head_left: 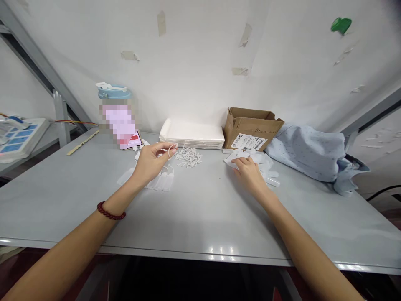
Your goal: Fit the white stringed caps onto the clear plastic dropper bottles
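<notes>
My left hand [151,163] is closed in a pinch on a white cord loop [170,151]. Just below it, several whitish translucent tags [162,182] with cord loops lie side by side on the table. A heap of loose white cords [189,157] sits to the right of that hand. My right hand [249,170] reaches palm down into a pile of translucent plastic tags [262,160], touching its left part. Its thumb and fingers are slightly apart, with nothing visible held between them.
On the grey table [200,217], a stack of white padded sheets [192,133] lies against the wall. An open cardboard box [250,129] stands behind the tag pile, with blue cloth [308,152] to its right. A phone [130,141] and blue-lidded bottle [114,92] stand at back left.
</notes>
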A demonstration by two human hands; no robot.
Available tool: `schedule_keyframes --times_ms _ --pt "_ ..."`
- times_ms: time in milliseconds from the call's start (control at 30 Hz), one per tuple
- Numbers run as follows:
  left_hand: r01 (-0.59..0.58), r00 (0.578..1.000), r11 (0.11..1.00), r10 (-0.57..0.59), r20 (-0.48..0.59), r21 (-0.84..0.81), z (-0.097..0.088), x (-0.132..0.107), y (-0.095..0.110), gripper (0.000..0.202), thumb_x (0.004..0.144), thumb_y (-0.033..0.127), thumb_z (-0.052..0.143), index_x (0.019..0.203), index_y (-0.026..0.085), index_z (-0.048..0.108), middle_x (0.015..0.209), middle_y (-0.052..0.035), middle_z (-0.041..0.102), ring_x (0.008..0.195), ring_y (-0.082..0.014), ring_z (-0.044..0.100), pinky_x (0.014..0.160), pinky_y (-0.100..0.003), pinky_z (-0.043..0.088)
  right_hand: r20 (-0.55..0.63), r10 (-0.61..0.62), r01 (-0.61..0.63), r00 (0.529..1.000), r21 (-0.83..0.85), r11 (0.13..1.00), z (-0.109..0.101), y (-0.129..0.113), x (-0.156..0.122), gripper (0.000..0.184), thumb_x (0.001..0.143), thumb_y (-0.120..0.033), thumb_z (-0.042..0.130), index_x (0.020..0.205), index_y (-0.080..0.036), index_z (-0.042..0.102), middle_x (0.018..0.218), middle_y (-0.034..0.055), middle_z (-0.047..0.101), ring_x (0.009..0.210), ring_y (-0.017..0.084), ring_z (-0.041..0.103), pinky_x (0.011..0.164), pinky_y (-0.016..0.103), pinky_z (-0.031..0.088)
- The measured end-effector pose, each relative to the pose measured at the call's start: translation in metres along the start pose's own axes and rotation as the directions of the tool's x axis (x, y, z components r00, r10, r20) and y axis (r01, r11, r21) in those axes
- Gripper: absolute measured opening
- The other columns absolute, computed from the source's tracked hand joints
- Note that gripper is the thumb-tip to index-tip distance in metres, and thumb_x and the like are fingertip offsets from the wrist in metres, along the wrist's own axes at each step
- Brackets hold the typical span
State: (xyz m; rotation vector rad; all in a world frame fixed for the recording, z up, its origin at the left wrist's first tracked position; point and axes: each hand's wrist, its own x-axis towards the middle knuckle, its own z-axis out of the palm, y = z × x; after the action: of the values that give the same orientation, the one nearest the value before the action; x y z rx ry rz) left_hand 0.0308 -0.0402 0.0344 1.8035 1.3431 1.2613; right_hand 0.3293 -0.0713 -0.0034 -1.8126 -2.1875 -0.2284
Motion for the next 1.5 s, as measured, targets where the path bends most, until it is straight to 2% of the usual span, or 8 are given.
schedule_keyframes --times_ms 167,300,400,500,633,833,1133,1500 --pt "0.112 0.992 0.993 -0.11 0.057 -0.041 0.002 -0.009 0.01 0.034 0.072 0.051 0.066 0.081 0.02 0.073 0.087 -0.0042 0.072 0.076 -0.0203 0.062 0.061 -0.028 0.047 -0.024 0.005 -0.006 1.0 -0.03 1.0 0.005 -0.003 0.001 0.03 0.084 -0.009 0.044 0.106 -0.018 0.062 0.103 0.0153 0.067 0.095 0.033 0.053 0.072 0.044 0.042" --pt "0.1 0.991 0.982 -0.084 0.109 -0.158 0.006 -0.016 0.011 0.028 0.069 0.048 0.07 0.077 0.021 0.073 0.096 -0.0038 0.07 0.087 -0.0203 0.062 0.07 -0.028 0.048 -0.119 0.017 0.002 0.993 0.158 0.987 0.002 -0.012 0.001 0.027 0.082 -0.011 0.046 0.103 -0.017 0.062 0.101 0.015 0.067 0.096 0.031 0.055 0.078 0.046 0.045" --pt "0.166 0.974 0.968 -0.13 0.186 -0.19 0.009 -0.02 0.011 0.027 0.07 0.045 0.071 0.082 0.021 0.074 0.095 -0.0035 0.071 0.089 -0.0204 0.062 0.075 -0.03 0.049 -0.171 0.04 0.046 0.985 0.469 0.882 -0.005 -0.031 -0.005 0.02 0.083 -0.019 0.051 0.101 -0.019 0.061 0.098 0.0107 0.066 0.092 0.026 0.059 0.08 0.043 0.048" --pt "0.198 0.957 0.961 -0.147 0.249 -0.195 0.013 -0.026 0.012 0.027 0.071 0.044 0.07 0.085 0.021 0.073 0.094 -0.0041 0.071 0.087 -0.0205 0.063 0.073 -0.03 0.05 -0.111 0.01 0.07 0.994 0.696 0.714 -0.013 -0.055 -0.014 0.018 0.085 -0.025 0.054 0.101 -0.021 0.06 0.101 0.0079 0.066 0.091 0.022 0.062 0.079 0.038 0.051" --pt "0.18 0.948 0.961 -0.113 0.298 -0.208 0.018 -0.031 0.016 0.026 0.071 0.043 0.07 0.083 0.02 0.071 0.092 -0.0044 0.071 0.087 -0.0212 0.063 0.072 -0.031 0.05 -0.084 -0.033 0.086 0.996 0.772 0.63 -0.019 -0.075 -0.023 0.017 0.086 -0.026 0.055 0.102 -0.023 0.06 0.102 0.0055 0.066 0.091 0.02 0.062 0.08 0.037 0.052" --pt "0.17 0.937 0.965 -0.095 0.337 -0.201 0.023 -0.033 0.019 0.023 0.071 0.039 0.069 0.082 0.019 0.07 0.084 -0.0032 0.07 0.079 -0.0187 0.063 0.07 -0.03 0.05 -0.029 -0.026 0.038 0.999 0.834 0.55 -0.02 -0.078 -0.026 0.017 0.085 -0.027 0.057 0.101 -0.023 0.06 0.099 0.005 0.066 0.086 0.019 0.064 0.079 0.036 0.053" --pt "0.189 0.928 0.953 -0.093 0.362 -0.239 0.025 -0.035 0.019 0.021 0.07 0.036 0.072 0.082 0.02 0.069 0.083 -0.0018 0.069 0.081 -0.0175 0.063 0.074 -0.029 0.05 -0.024 -0.062 0.055 0.998 0.819 0.571 -0.02 -0.081 -0.029 0.02 0.083 -0.021 0.058 0.103 -0.022 0.059 0.1 0.0055 0.066 0.086 0.019 0.064 0.078 0.035 0.053" --pt "0.227 0.901 0.942 -0.108 0.421 -0.246 0.026 -0.035 0.015 0.023 0.069 0.038 0.073 0.083 0.02 0.068 0.083 -0.0007 0.068 0.07 -0.0137 0.06 0.065 -0.025 0.048 -0.166 -0.147 0.222 0.975 0.691 0.688 -0.017 -0.08 -0.03 0.021 0.085 -0.019 0.055 0.106 -0.022 0.055 0.097 0.0063 0.064 0.082 0.019 0.062 0.075 0.034 0.054"
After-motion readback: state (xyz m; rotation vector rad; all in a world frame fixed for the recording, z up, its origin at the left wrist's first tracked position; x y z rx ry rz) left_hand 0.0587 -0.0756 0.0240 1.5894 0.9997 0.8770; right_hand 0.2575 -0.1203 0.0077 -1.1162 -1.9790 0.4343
